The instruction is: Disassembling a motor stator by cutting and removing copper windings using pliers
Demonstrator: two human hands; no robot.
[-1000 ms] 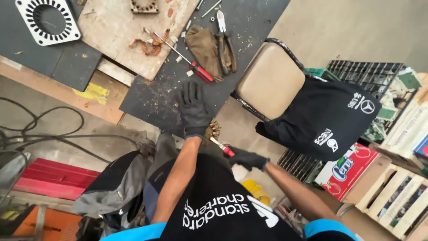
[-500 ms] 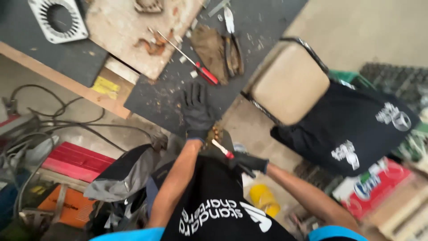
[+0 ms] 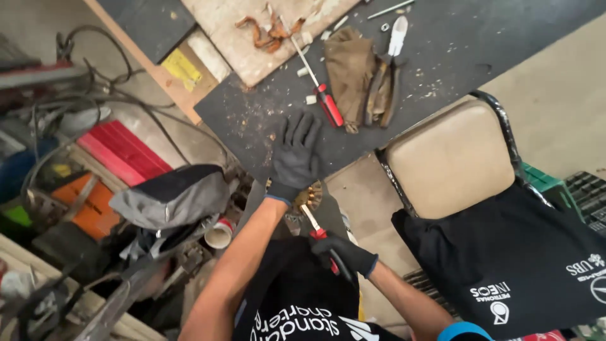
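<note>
On gritty black rubber mat, left glove lies flat, fingers released; right glove grasps red-handled screwdriver

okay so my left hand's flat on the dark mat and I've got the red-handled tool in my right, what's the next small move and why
Probably ease the tool's tip further into the coppery winding. The right hand grips the red-handled tool with its shaft angled up at that piece, while the left hand rests flat on the dark mat just above it, bracing.
</note>
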